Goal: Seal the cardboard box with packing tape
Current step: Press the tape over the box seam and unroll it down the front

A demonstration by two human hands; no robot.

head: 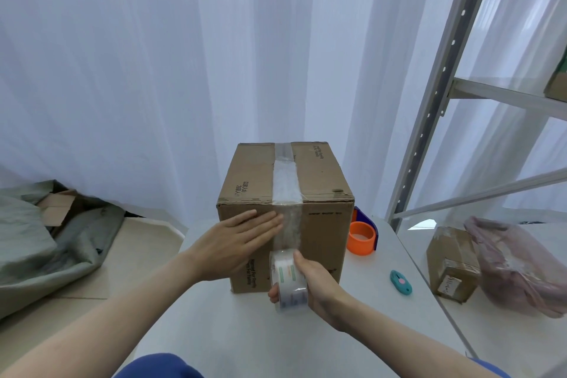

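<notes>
Tape roll [290, 279] — gripped in right hand [319, 288] — against box [322, 224].

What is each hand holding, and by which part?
Right hand holds the clear packing tape roll by its outer rim. Left hand holds nothing, pressing flat on the brown cardboard box.

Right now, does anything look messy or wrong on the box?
Yes. The tape strip across the box top looks wrinkled and cloudy, not smooth, and the box's top front edge looks crumpled.
</notes>
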